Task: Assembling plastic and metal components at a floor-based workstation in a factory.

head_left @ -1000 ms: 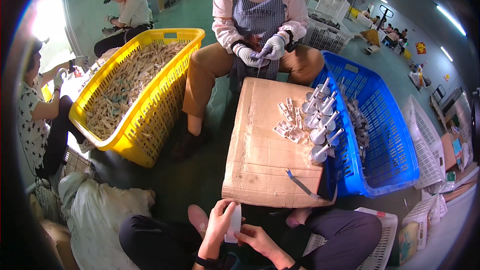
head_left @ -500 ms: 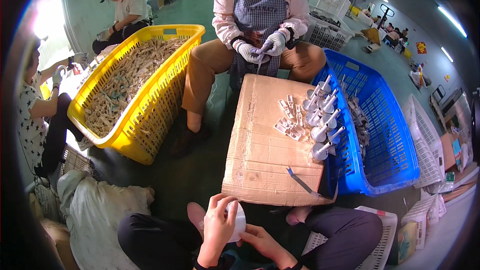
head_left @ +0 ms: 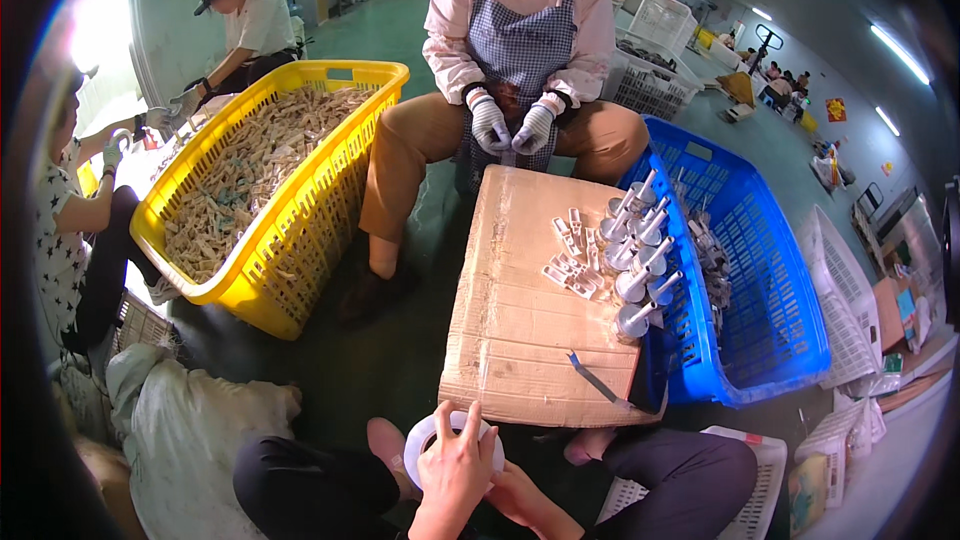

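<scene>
Handling step, imo: left hand (head_left: 455,458) grips a white ring-shaped plastic-looking roll (head_left: 413,448), can't tell right hand's (head_left: 518,496) hold; next needs steadiness.

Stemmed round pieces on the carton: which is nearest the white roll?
The stemmed round piece at the group's near end, lowest in the picture; all others sit farther up the carton, away from the white roll.
</scene>
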`<state>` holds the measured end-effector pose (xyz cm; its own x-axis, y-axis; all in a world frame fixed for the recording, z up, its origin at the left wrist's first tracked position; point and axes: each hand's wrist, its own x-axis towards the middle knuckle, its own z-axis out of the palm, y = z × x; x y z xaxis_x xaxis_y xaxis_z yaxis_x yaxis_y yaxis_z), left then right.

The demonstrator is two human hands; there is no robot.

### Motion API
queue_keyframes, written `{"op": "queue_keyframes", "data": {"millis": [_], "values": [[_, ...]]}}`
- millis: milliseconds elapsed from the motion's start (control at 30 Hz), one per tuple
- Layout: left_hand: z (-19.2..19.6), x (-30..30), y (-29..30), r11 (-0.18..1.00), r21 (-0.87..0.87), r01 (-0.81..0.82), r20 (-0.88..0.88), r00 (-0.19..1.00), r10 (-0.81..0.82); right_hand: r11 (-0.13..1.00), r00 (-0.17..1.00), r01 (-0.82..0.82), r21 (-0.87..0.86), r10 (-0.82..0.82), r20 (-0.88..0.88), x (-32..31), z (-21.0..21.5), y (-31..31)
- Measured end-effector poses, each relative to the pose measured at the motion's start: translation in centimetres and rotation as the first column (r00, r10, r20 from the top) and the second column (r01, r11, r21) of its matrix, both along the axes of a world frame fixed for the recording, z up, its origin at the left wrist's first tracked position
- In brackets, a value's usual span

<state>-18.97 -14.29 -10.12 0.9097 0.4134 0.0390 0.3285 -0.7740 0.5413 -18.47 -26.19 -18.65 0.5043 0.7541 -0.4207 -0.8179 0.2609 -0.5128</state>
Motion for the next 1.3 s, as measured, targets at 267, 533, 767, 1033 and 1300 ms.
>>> {"op": "queue_keyframes", "data": {"millis": [267, 533, 767, 1033, 1300], "values": [[-0.7, 0.3, 0.2, 0.997, 0.063, 0.039, 0.001, 0.999, -0.039, 0.986, 0.986, 0.000, 0.168, 0.029, -0.167, 0.1, -0.9, 0.6], [0.6, -0.3, 1.2, 0.986, 0.125, 0.107, 0.066, 0.991, -0.116, 0.977, 0.871, 0.007, 0.215, 0.099, -0.482, -1.1, -4.7, 0.4], [0.0, -2.2, 5.7, 0.886, -0.450, -0.113, 0.200, 0.954, 0.223, 0.860, 0.905, 0.042, 0.508, 0.182, -0.384, -0.5, -2.4, 1.9], [3.2, -3.9, 4.3, 0.517, -0.856, -0.006, 0.070, 0.989, 0.128, 0.769, 0.896, 0.032, 0.638, 0.261, -0.359, 0.3, -1.7, 2.6], [3.9, -3.7, 2.4, 0.923, -0.328, 0.200, 0.187, 0.972, -0.144, 0.990, 0.953, 0.143, -0.020, -0.132, 0.273, 3.0, -0.5, 2.6]]}}
